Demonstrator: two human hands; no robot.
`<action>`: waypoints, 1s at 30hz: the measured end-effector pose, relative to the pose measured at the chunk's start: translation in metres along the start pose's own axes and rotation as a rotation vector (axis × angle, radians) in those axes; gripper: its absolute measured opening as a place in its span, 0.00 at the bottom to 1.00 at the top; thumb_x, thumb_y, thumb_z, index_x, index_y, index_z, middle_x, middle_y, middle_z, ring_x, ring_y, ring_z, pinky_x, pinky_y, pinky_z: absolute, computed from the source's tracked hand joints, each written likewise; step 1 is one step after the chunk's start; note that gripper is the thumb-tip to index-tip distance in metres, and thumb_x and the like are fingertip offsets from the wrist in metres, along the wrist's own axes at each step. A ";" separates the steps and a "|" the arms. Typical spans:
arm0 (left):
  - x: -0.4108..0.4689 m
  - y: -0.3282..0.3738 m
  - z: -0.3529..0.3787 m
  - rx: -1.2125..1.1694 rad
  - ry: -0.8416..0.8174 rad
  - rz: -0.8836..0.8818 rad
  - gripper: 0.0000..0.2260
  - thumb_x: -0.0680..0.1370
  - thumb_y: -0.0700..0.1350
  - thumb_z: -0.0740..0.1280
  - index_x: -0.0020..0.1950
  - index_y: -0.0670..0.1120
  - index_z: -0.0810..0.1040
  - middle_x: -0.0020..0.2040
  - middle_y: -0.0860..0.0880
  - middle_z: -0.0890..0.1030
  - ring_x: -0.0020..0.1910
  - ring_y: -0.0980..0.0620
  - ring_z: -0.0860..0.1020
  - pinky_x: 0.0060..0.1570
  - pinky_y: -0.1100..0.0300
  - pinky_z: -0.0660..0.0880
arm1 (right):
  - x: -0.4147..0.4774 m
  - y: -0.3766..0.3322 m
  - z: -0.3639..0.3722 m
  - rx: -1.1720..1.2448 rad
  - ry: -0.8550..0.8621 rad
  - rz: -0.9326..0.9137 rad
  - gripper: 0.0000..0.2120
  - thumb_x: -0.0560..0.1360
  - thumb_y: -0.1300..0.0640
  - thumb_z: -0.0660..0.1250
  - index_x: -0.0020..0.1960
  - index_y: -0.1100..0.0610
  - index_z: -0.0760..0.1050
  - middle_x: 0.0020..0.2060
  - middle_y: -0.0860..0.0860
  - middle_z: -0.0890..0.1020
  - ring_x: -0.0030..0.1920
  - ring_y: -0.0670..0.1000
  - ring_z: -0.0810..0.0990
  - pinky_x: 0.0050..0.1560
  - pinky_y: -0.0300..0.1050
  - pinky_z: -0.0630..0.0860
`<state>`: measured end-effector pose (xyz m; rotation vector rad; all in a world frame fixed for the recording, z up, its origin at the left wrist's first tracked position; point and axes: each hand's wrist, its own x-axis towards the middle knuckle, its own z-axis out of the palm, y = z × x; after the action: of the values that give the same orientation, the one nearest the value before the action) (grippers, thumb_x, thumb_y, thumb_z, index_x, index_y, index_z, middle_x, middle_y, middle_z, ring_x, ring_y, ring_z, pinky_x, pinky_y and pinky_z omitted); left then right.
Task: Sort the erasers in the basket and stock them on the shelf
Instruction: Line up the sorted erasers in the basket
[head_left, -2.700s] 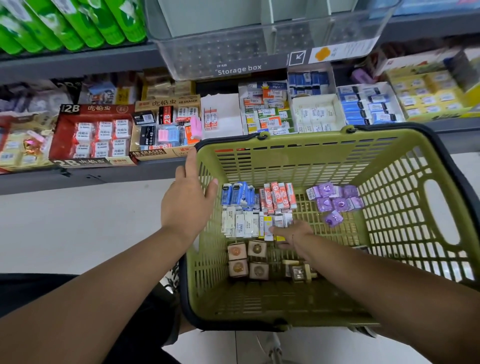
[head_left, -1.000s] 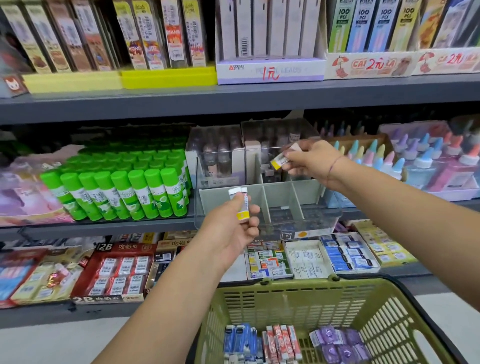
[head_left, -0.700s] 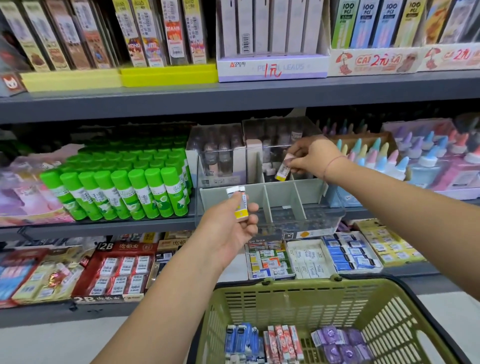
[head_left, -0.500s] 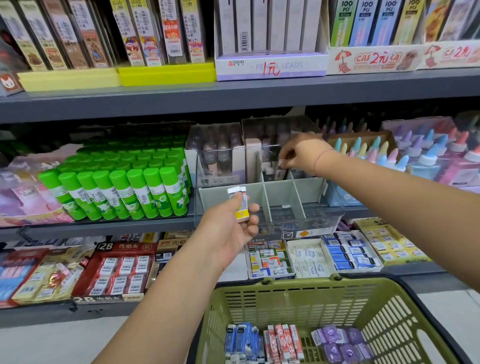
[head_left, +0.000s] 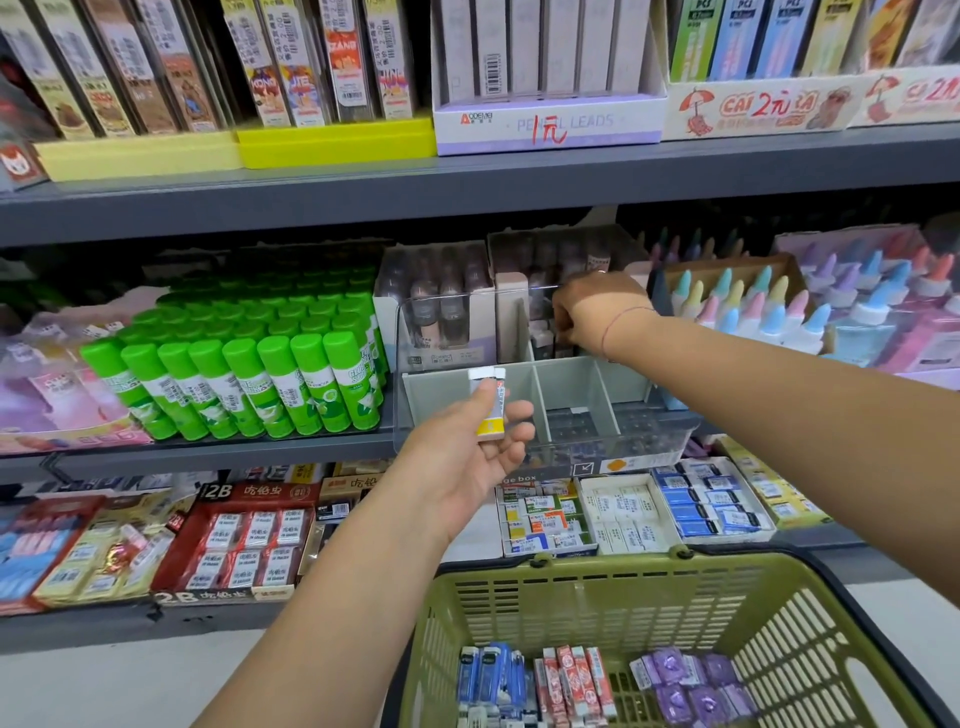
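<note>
Early days, I'd say: the left hand (head_left: 462, 462) pinches a white eraser with a yellow band (head_left: 491, 410) in front of the clear plastic storage box with grey dividers (head_left: 628, 384) on the grey metal shelf (head_left: 234, 453), its front slots nearly bare. The right hand (head_left: 597, 312) is dipped into a back slot, fingers curled out of sight, so can't tell if it holds anything. The blue, red-and-white and purple erasers (head_left: 571, 680) in the olive-green plastic basket (head_left: 597, 564) are left to stock.

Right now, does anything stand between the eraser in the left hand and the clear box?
Nothing visible: the left hand holds the eraser right before the box. The right hand is in a rear section only.
</note>
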<state>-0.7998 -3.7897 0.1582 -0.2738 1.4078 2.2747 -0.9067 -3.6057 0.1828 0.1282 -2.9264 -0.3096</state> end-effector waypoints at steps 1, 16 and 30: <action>0.000 0.000 0.000 0.002 -0.004 0.000 0.15 0.80 0.47 0.62 0.62 0.38 0.74 0.38 0.46 0.85 0.29 0.56 0.80 0.26 0.65 0.75 | 0.000 -0.001 0.001 -0.008 0.005 0.006 0.09 0.73 0.59 0.65 0.52 0.53 0.80 0.54 0.55 0.81 0.54 0.58 0.78 0.52 0.45 0.74; 0.000 -0.003 -0.001 0.032 0.008 0.039 0.08 0.73 0.39 0.71 0.51 0.40 0.79 0.37 0.46 0.85 0.35 0.54 0.83 0.32 0.65 0.78 | -0.066 -0.033 -0.041 1.199 -0.329 -0.079 0.10 0.72 0.53 0.72 0.44 0.61 0.79 0.32 0.52 0.82 0.31 0.45 0.79 0.31 0.36 0.76; 0.001 0.001 -0.004 0.001 0.099 0.105 0.07 0.80 0.43 0.63 0.47 0.40 0.76 0.34 0.46 0.84 0.31 0.54 0.83 0.32 0.63 0.80 | -0.025 0.043 -0.057 1.284 -0.084 0.152 0.05 0.70 0.64 0.73 0.39 0.56 0.79 0.35 0.54 0.83 0.33 0.49 0.80 0.35 0.33 0.79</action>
<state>-0.8019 -3.7937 0.1565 -0.3234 1.5063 2.3741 -0.8737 -3.5728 0.2425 0.0584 -2.6594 1.5907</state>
